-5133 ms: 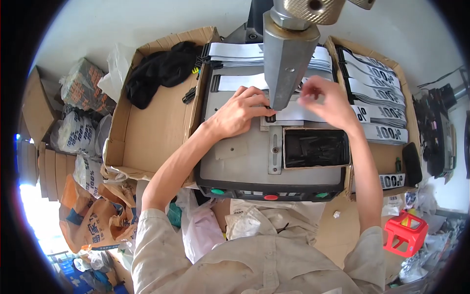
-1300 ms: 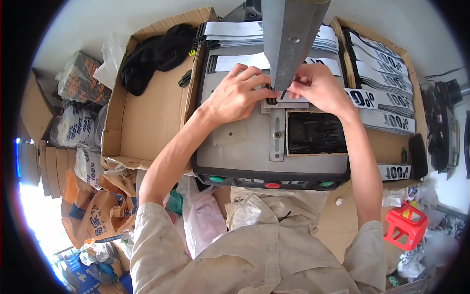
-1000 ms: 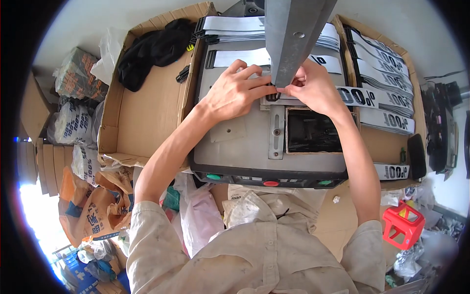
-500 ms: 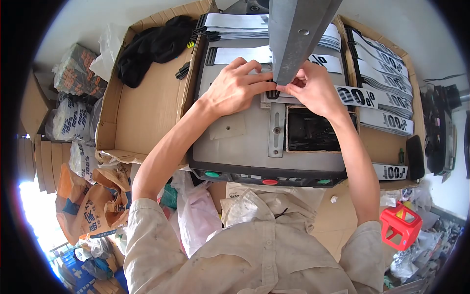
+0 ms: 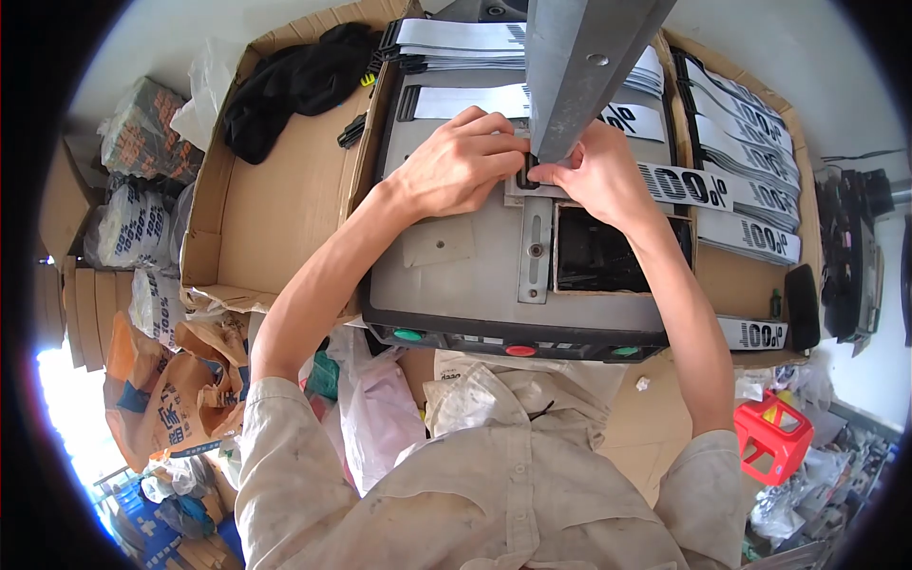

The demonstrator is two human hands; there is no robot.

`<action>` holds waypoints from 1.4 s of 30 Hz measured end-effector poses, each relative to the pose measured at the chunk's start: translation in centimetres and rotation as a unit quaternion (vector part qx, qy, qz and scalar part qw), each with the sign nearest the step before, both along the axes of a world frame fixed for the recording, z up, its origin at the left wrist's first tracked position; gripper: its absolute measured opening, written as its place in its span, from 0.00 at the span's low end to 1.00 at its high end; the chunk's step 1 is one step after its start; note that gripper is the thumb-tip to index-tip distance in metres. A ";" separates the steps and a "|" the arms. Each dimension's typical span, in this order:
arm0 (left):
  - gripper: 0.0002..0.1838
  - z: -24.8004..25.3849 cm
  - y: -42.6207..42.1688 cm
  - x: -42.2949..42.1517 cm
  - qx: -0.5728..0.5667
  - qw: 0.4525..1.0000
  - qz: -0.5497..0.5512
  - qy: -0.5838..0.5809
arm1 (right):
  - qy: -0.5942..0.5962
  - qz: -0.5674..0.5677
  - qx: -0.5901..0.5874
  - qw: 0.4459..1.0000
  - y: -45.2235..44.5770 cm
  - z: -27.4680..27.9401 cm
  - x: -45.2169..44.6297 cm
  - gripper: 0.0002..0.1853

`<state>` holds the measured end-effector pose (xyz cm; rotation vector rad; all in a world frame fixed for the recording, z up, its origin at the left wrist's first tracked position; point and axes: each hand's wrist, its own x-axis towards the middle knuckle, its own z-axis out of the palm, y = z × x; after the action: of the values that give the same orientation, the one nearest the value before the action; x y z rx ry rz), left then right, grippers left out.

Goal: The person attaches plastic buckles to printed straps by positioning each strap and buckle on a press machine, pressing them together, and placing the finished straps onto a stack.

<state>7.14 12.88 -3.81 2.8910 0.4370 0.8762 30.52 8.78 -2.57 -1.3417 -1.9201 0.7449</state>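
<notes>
The left hand [image 5: 461, 163] and right hand [image 5: 610, 180] pinch a black buckle [image 5: 528, 174] on a white printed strap [image 5: 689, 185], apparently steadying it beneath a metal column [image 5: 578, 95].

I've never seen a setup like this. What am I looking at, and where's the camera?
There's no robot: these are a person's bare hands, filmed by a head-worn camera looking forward and down. The left hand holds a black buckle; the right hand is against it, partly hidden, over a white strap printed "100%". Beneath is a grey machine with a metal column reaching down beside the hands. More straps are stacked behind. The left cardboard box holds black cloth; the right one, similar straps.
</notes>
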 end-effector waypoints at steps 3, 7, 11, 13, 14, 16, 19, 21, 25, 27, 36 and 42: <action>0.14 -0.1 -0.2 -0.2 -0.013 0.999 0.007 -0.030 | -0.045 -0.005 -0.021 0.999 -0.1 0.4 0.1 0.23; 0.16 0.2 0.1 -0.6 -0.051 0.996 0.054 -0.055 | -0.051 0.068 0.066 0.994 -0.1 -0.4 0.6 0.21; 0.21 0.1 -0.1 -0.2 -0.076 0.994 0.040 -0.065 | -0.120 0.114 0.134 0.977 -1.1 0.8 -0.2 0.18; 0.25 0.3 -0.3 -0.1 -0.088 0.995 0.021 -0.052 | -0.125 0.125 0.100 0.979 -1.0 0.9 -0.1 0.18; 0.25 0.6 -0.3 -0.1 -0.082 0.995 0.023 -0.052 | -0.131 0.134 0.066 0.980 -0.7 1.0 0.1 0.18; 0.26 0.8 -0.6 -0.1 -0.057 0.998 0.021 0.025 | -0.124 0.140 0.069 0.980 -0.2 0.6 0.6 0.17; 0.25 0.0 0.0 0.1 -0.077 0.993 0.051 0.076 | -0.126 0.144 0.091 0.977 -0.4 0.7 0.9 0.17; 0.26 0.2 -0.2 0.0 -0.095 0.988 0.067 0.100 | -0.132 0.138 0.145 0.971 -0.5 0.4 1.2 0.18; 0.29 1.5 -1.0 -0.2 -0.080 0.990 0.055 0.107 | -0.149 0.112 0.168 0.968 -0.5 0.4 1.5 0.23; 0.31 2.2 -1.4 -0.3 -0.067 0.989 0.051 0.120 | -0.138 0.108 0.159 0.972 -0.5 0.7 1.4 0.24; 0.38 5.1 -5.6 -2.5 -0.161 0.976 0.068 0.130 | -0.127 0.097 0.068 0.985 -0.7 1.6 2.1 0.28; 0.36 5.8 -9.8 -6.2 -0.217 0.959 0.156 0.094 | -0.104 0.040 0.050 0.993 -0.5 3.4 6.9 0.25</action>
<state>0.92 3.10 2.03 2.5358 0.9862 0.4542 37.42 8.33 0.83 -1.3297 -2.1559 0.5572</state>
